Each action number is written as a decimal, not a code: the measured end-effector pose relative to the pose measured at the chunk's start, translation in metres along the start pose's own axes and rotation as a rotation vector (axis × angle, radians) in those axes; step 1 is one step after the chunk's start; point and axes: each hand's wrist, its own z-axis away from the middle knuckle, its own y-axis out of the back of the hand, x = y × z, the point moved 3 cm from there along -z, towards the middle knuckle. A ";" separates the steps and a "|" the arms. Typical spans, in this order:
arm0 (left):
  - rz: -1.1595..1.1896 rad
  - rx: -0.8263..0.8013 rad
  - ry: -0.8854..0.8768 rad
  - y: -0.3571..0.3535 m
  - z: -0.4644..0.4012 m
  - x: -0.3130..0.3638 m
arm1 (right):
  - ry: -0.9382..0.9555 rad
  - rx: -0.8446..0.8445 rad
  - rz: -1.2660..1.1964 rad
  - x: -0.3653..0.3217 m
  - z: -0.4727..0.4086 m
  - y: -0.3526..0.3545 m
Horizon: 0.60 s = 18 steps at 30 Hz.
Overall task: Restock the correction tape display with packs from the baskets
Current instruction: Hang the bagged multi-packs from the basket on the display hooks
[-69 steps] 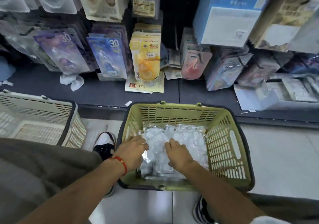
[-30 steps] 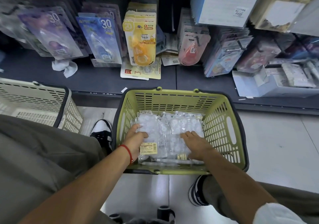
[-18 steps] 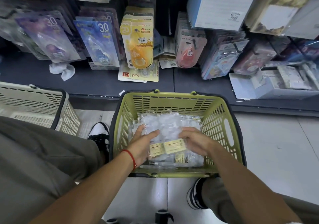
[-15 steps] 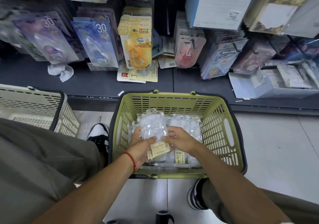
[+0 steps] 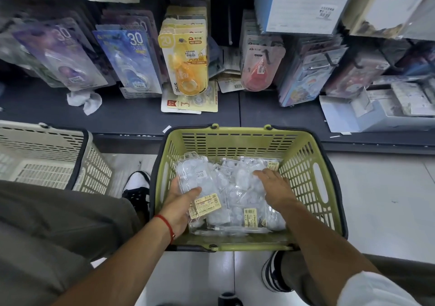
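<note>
Two hands in green basket (image 5: 303, 155), frame centre. Left hand (image 5: 180, 198) grips clear pack (image 5: 200, 183), thumb on top, fingers hidden beneath. Right hand (image 5: 274, 188) lies flat, fingers spread, on loose pile of packs (image 5: 242, 202); pack count unclear through glare. Beige basket (image 5: 47, 150) cut off at left edge. Hanging packs (image 5: 186, 56) on display along top, blurred; shelf (image 5: 131, 117) below them.

"30" on blue pack (image 5: 131, 60), probably.

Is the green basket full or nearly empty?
Partly filled. Clear packs cover the floor of the green basket, but its mesh walls stand bare well above them.
</note>
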 end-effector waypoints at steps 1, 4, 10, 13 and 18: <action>-0.007 0.000 -0.014 0.000 -0.001 0.002 | 0.014 -0.026 -0.091 0.003 0.003 0.004; -0.042 -0.017 -0.042 -0.003 -0.004 0.006 | -0.079 -0.022 -0.497 0.012 0.014 0.033; -0.044 -0.085 -0.007 -0.019 0.001 0.004 | -0.009 -0.017 -0.727 0.021 0.039 0.114; -0.120 -0.084 -0.002 -0.024 0.001 0.009 | 0.121 -0.202 -0.708 0.006 0.047 0.140; -0.280 -0.230 0.005 -0.030 0.006 0.020 | 0.276 -0.251 -0.544 -0.051 0.037 0.136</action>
